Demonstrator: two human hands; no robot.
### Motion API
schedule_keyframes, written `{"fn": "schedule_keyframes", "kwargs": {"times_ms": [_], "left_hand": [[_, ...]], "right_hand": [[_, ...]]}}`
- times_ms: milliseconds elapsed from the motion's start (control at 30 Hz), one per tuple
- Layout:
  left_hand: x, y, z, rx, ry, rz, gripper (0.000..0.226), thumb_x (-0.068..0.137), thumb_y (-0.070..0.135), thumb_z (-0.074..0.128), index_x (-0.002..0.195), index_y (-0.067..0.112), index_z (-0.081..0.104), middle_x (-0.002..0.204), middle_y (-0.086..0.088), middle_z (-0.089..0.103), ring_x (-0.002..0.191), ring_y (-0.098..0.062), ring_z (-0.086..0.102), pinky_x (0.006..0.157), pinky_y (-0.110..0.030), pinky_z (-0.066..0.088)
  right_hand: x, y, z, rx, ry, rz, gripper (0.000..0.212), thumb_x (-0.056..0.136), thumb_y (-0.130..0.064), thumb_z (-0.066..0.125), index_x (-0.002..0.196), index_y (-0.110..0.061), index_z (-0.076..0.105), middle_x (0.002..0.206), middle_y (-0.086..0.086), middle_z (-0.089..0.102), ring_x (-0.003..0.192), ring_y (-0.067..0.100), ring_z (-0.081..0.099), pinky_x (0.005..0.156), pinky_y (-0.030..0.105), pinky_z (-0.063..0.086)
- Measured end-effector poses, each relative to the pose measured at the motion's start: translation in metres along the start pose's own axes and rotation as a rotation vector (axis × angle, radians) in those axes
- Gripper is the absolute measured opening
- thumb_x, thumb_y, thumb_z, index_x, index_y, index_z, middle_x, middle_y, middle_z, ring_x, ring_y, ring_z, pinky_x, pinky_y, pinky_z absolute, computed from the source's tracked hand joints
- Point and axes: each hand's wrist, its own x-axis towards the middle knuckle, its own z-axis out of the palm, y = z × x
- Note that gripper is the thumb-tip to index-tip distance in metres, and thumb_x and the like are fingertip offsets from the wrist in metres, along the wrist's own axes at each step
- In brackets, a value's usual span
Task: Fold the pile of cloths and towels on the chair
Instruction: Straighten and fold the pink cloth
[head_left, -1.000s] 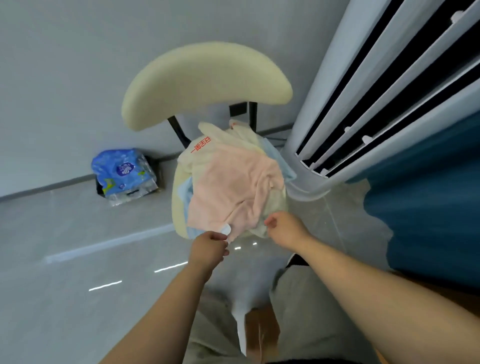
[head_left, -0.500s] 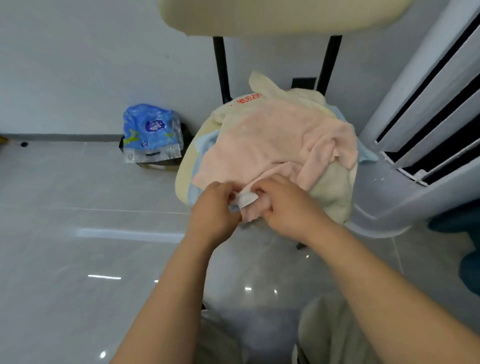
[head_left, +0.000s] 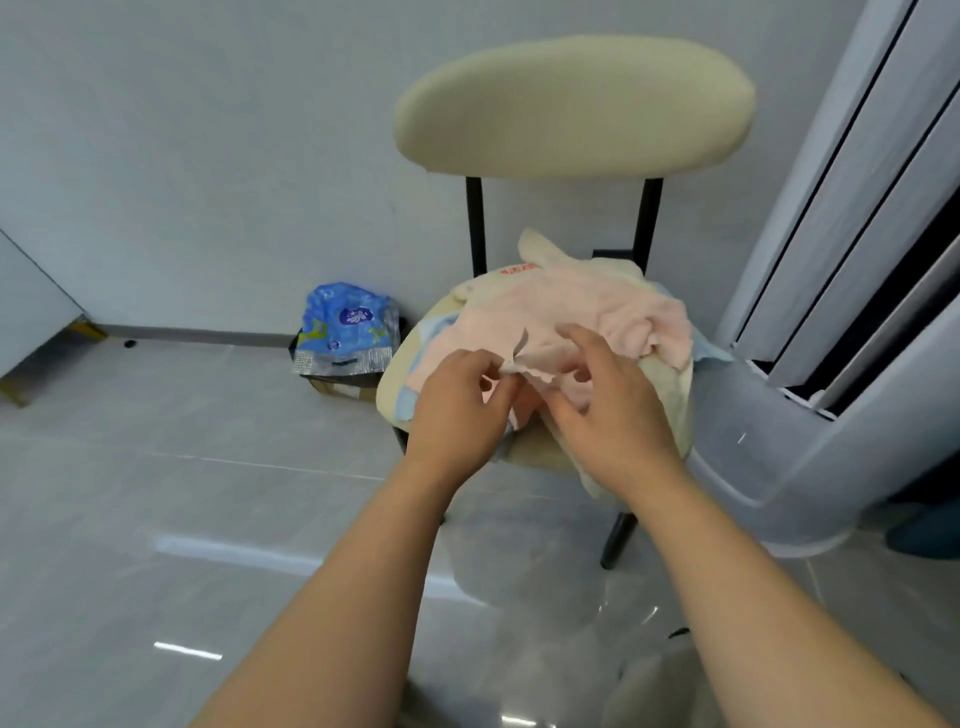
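A crumpled blue plastic package (head_left: 345, 325) is lying on a low dark box (head_left: 343, 388) against the pale grey wall (head_left: 208, 156). A tall white floor-standing appliance (head_left: 810, 441) is standing on the glossy grey tiled floor (head_left: 156, 493).

Red characters (head_left: 517, 269) are printed on the cream cloth (head_left: 550, 257) but too blurred to read. The oval logo (head_left: 357, 315) on the blue package (head_left: 337, 343) is likewise illegible.
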Motion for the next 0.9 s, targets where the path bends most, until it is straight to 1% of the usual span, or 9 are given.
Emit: {"fn": "schedule_keyframes", "kwargs": {"times_ms": [67, 133, 200, 300, 400, 567, 700, 800, 900], "left_hand": [[0.001, 0.006, 0.003, -0.052, 0.026, 0.007, 0.015, 0.093, 0.032, 0.06, 0.085, 0.021, 0.067, 0.082, 0.008, 0.066, 0.082, -0.01, 0.06, 0.075, -0.033, 0.049], [0.004, 0.013, 0.008, -0.087, 0.035, 0.01, 0.01, 0.092, 0.026, 0.061, 0.087, 0.021, 0.067, 0.08, 0.01, 0.067, 0.082, -0.007, 0.061, 0.075, -0.028, 0.049], [0.008, 0.017, 0.013, -0.102, 0.044, 0.019, 0.008, 0.092, 0.023, 0.061, 0.088, 0.025, 0.067, 0.081, 0.013, 0.067, 0.083, -0.003, 0.061, 0.074, -0.021, 0.047], [0.014, 0.015, 0.02, -0.134, 0.054, 0.004, 0.011, 0.094, 0.021, 0.06, 0.091, 0.03, 0.067, 0.082, 0.017, 0.067, 0.084, 0.001, 0.061, 0.072, -0.011, 0.043], [0.018, 0.012, 0.024, -0.181, 0.033, -0.021, 0.019, 0.093, 0.016, 0.059, 0.097, 0.03, 0.071, 0.081, 0.024, 0.066, 0.085, 0.01, 0.059, 0.07, -0.003, 0.039], [0.021, 0.01, 0.027, -0.255, -0.068, -0.005, 0.031, 0.089, 0.014, 0.063, 0.107, 0.037, 0.072, 0.095, 0.029, 0.07, 0.094, 0.008, 0.063, 0.08, -0.016, 0.051], [0.025, 0.004, 0.036, -0.219, -0.052, 0.016, 0.035, 0.093, 0.016, 0.054, 0.119, 0.036, 0.067, 0.106, 0.018, 0.07, 0.103, -0.002, 0.059, 0.089, -0.033, 0.051], [0.028, 0.002, 0.038, -0.205, -0.047, 0.018, 0.04, 0.092, 0.013, 0.053, 0.121, 0.037, 0.066, 0.1, 0.013, 0.067, 0.1, -0.005, 0.055, 0.088, -0.033, 0.048], [0.028, 0.01, 0.035, -0.366, -0.005, -0.103, 0.041, 0.089, 0.008, 0.055, 0.103, 0.043, 0.072, 0.091, 0.015, 0.071, 0.09, -0.002, 0.062, 0.078, -0.025, 0.051]], "right_hand": [[-0.006, 0.006, 0.0, 0.065, 0.093, 0.003, 0.031, 0.092, -0.04, 0.064, 0.122, -0.037, 0.057, 0.098, -0.017, 0.064, 0.098, 0.014, 0.058, 0.089, 0.043, 0.05], [-0.01, 0.012, 0.004, 0.11, 0.128, 0.014, 0.026, 0.091, -0.042, 0.065, 0.116, -0.035, 0.063, 0.092, -0.02, 0.061, 0.094, 0.009, 0.057, 0.086, 0.039, 0.051], [-0.005, 0.015, 0.007, 0.129, 0.158, 0.007, 0.031, 0.089, -0.039, 0.071, 0.118, -0.033, 0.062, 0.099, -0.019, 0.062, 0.097, 0.008, 0.058, 0.085, 0.036, 0.052], [0.009, 0.016, 0.007, 0.189, 0.142, 0.039, 0.05, 0.086, -0.039, 0.074, 0.129, -0.04, 0.049, 0.11, -0.018, 0.06, 0.099, 0.005, 0.057, 0.082, 0.025, 0.05], [0.019, 0.016, 0.006, 0.178, 0.137, -0.055, 0.06, 0.088, -0.032, 0.071, 0.138, -0.042, 0.038, 0.11, -0.016, 0.061, 0.095, 0.005, 0.058, 0.079, 0.016, 0.045], [0.027, 0.016, 0.007, 0.172, 0.23, -0.251, 0.041, 0.09, -0.028, 0.057, 0.13, -0.019, 0.057, 0.103, -0.004, 0.066, 0.089, 0.015, 0.061, 0.08, 0.031, 0.051], [0.028, 0.017, 0.007, 0.184, 0.233, -0.306, 0.038, 0.086, -0.017, 0.061, 0.124, -0.012, 0.064, 0.115, 0.0, 0.065, 0.1, 0.013, 0.059, 0.09, 0.031, 0.05], [0.03, 0.019, 0.013, 0.166, 0.198, -0.312, 0.039, 0.084, -0.008, 0.068, 0.123, -0.013, 0.067, 0.12, 0.001, 0.065, 0.111, 0.018, 0.06, 0.097, 0.037, 0.049], [0.03, 0.019, 0.015, 0.152, 0.14, -0.326, 0.046, 0.077, -0.008, 0.061, 0.122, -0.013, 0.067, 0.121, -0.002, 0.064, 0.117, 0.018, 0.058, 0.1, 0.039, 0.047]]}}
